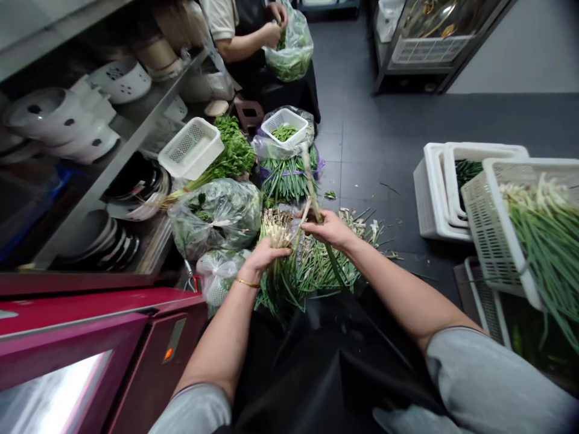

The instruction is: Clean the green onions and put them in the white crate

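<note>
**A:** ok so what's each hand doing here?

**B:** left hand point(266, 252) is wrapped tight around a bunch of scallions point(277, 265), gripping just under the white root ends. Roots stick up above the fingers, green tops hang down below the wrist toward the lap. Gold bracelet point(246, 282) on that wrist.

**A:** and the right?

**B:** right hand point(328, 229) is pinched closed on a single stalk point(311, 181). It runs up out of the fingers away from the body, and its green end trails down below the palm. The two hands are just beside each other.

**A:** what's under them?

**B:** a pile of trimmings point(335, 259) on the dark floor. Left of that, bagged greens point(217, 214). Right side, a white basket point(493, 241) filled with more scallions.

**A:** further back?

**B:** a small basket point(284, 123) of green bits on another bundle, then a second person point(244, 36) at the top with both hands at a bag point(292, 51) of greens.
</note>
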A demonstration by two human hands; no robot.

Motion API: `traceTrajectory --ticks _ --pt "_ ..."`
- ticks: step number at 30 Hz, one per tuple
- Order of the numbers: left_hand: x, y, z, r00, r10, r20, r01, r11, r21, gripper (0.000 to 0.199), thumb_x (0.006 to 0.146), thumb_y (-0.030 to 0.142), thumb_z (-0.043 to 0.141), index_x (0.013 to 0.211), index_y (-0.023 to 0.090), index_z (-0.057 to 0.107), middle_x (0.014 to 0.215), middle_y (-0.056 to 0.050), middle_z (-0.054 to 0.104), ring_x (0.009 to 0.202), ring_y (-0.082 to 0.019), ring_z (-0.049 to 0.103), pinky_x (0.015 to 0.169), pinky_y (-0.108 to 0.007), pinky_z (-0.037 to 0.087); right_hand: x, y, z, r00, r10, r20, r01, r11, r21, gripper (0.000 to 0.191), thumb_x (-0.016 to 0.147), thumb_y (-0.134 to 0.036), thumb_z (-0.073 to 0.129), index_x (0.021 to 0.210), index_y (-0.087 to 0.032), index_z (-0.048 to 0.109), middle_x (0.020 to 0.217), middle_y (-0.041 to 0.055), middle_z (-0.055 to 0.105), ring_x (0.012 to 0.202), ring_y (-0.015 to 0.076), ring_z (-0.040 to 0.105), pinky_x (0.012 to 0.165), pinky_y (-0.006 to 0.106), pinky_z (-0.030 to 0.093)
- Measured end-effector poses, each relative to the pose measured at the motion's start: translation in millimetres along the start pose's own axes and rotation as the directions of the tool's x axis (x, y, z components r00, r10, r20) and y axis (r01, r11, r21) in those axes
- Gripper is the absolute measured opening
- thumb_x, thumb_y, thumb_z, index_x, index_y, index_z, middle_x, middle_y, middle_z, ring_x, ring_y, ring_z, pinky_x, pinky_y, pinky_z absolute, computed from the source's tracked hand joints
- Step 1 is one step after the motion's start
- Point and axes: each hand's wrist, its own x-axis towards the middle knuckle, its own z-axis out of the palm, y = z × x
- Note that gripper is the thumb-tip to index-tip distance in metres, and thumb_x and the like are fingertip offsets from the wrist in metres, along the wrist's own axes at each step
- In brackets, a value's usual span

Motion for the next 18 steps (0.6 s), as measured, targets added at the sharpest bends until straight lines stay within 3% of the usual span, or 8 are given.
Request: traceTrajectory --ticks 3,6,8,14,18 --pt "2 1 1.0 0.992 -0.023 -0.123 0.013 0.997 -0.077 0.040 0.046 0.022 0.087 0.079 0.011 0.067 0.074 -0.006 0.068 0.060 -0.014 0.058 0.047 -0.021 0.039 4 6 11 0.999 -0.001 -0.055 0.000 1.000 -0.017 0.038 0.061 -0.044 0.080 0.079 -0.014 0.064 0.058 -0.0015 0.058 0.041 0.0055 0.039 0.039 0.022 0.029" --pt "2 6 -0.5 0.930 0.020 -0.368 -0.105 0.972 -0.212 0.039 0.048 0.027 0.087 0.076 0.011 0.065 0.074 -0.007 0.070 0.054 -0.010 0.055 0.043 -0.019 0.036 7 12 14 0.990 -0.005 -0.140 -0.001 0.999 -0.046 0.040 0.060 -0.047 0.080 0.076 -0.016 0.062 0.056 -0.0006 0.060 0.038 0.0051 0.036 0.035 0.022 0.026" --pt "0 9 3.8 0.912 0.050 -0.407 -0.158 0.959 -0.236 0.038 0.049 0.028 0.087 0.076 0.011 0.066 0.076 -0.008 0.072 0.053 -0.008 0.054 0.044 -0.019 0.037 8 15 19 0.984 -0.004 -0.176 -0.005 0.999 -0.052 0.041 0.061 -0.049 0.079 0.076 -0.016 0.061 0.056 -0.0005 0.060 0.037 0.0056 0.038 0.034 0.022 0.027" --pt "-3 8 27.7 0.983 0.044 -0.181 -0.078 0.979 -0.186 0.045 0.045 0.023 0.089 0.084 0.012 0.070 0.073 -0.004 0.070 0.057 -0.014 0.062 0.041 -0.019 0.036 6 13 29 0.995 -0.055 -0.080 0.039 0.980 -0.195 0.041 0.069 -0.055 0.071 0.069 -0.017 0.057 0.059 0.0019 0.063 0.037 0.0070 0.043 0.036 0.023 0.033" --pt "-6 10 22.2 0.998 -0.024 0.060 0.037 0.971 -0.238 0.055 0.054 0.025 0.086 0.104 0.013 0.068 0.085 -0.008 0.072 0.063 -0.018 0.068 0.039 -0.018 0.033 3 2 13 0.989 -0.135 0.060 0.147 0.909 -0.389 0.037 0.077 -0.050 0.065 0.064 -0.016 0.059 0.060 0.0019 0.062 0.043 0.0072 0.046 0.042 0.022 0.035"
